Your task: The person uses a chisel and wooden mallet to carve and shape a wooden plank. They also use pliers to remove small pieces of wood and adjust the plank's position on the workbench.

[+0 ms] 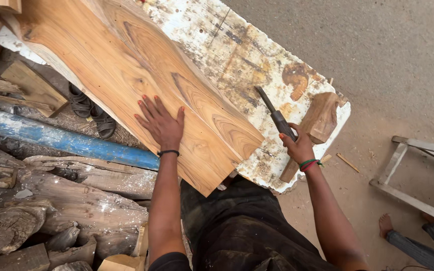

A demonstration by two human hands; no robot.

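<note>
Left hand [160, 122] spread flat, you are pinning the grained plank [141, 75] to the stained workbench [257, 55] while your right hand [297, 146] is clenching a dark chisel [276, 114] beside it.

A broad grained wooden plank [141, 75] lies slanted across the stained white workbench [247, 55]; beside it, over the workbench, a dark metal chisel [276, 114] points away.

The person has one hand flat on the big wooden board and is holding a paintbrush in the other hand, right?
Not quite. The left hand does lie flat on the wooden board, but the right hand grips a dark metal chisel-like tool, not a paintbrush. The head view shows it.
</note>
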